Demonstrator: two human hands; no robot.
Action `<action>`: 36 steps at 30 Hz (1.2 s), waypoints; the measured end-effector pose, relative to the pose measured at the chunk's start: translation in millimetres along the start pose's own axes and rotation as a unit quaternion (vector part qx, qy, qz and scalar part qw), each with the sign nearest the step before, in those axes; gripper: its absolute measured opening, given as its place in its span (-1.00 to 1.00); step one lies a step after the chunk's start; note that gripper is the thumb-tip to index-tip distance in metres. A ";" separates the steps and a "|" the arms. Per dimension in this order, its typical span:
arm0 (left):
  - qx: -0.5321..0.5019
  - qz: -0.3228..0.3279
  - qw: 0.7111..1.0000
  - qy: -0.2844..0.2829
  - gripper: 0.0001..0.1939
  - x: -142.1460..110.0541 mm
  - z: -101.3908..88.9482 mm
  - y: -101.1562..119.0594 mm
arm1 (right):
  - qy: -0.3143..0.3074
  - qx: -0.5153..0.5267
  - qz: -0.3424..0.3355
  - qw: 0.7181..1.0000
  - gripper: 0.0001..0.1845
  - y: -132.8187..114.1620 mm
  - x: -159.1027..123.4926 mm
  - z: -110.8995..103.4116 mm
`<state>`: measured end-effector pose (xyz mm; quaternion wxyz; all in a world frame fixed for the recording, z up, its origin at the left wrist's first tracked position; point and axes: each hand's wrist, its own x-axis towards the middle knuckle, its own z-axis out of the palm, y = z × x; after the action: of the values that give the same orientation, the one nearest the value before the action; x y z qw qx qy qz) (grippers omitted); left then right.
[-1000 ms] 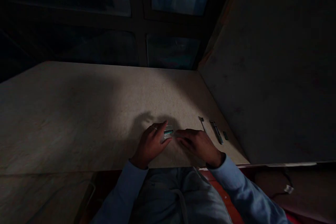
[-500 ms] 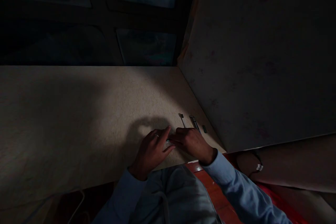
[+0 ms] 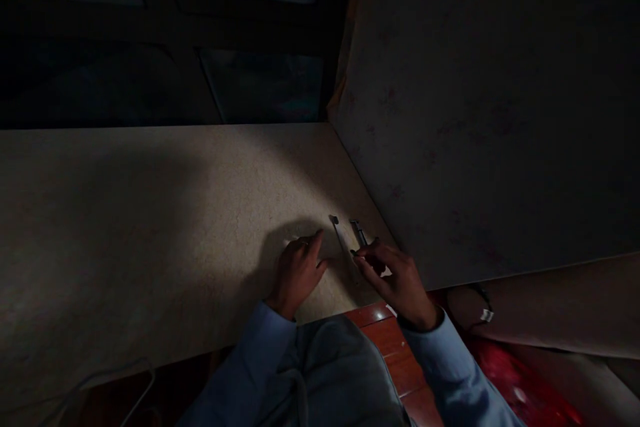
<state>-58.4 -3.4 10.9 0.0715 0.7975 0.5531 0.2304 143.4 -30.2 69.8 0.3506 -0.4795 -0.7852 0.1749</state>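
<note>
My left hand point(image 3: 301, 272) is over the table with thumb and forefinger spread apart, and nothing shows between them. To its right, my right hand point(image 3: 395, 277) pinches a small dark object point(image 3: 354, 253) between thumb and fingertips; it is too small and dim to name. A thin stick-like thing with a dark head, like a toothbrush point(image 3: 335, 220), lies between the hands, its handle running toward me. Beyond my right fingers lies a T-shaped thing like a razor point(image 3: 359, 230), its lower end hidden by the hand.
The pale table point(image 3: 225, 213) meets a flower-patterned wall point(image 3: 425, 180) on the right and a dark window frame point(image 3: 200, 107) at the back. A white cable point(image 3: 150, 380) hangs at the front left. Red floor point(image 3: 385, 333) and a red bag-like thing point(image 3: 520, 380) show below.
My hands were close together around a small greenish thing; they have moved apart. My right hand has shifted right with a small dark object in its fingers. The view has turned slightly.
</note>
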 end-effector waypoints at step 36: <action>-0.068 0.111 0.990 -0.057 -0.73 63.8 40.8 92.9 | 0.179 0.163 0.190 0.951 -0.84 21.3 -87.6 -13.8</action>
<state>56.7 25.5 27.5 0.1312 0.8590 0.4392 0.2281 192.5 -97.6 32.8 0.5191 -0.5796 -0.5647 0.2752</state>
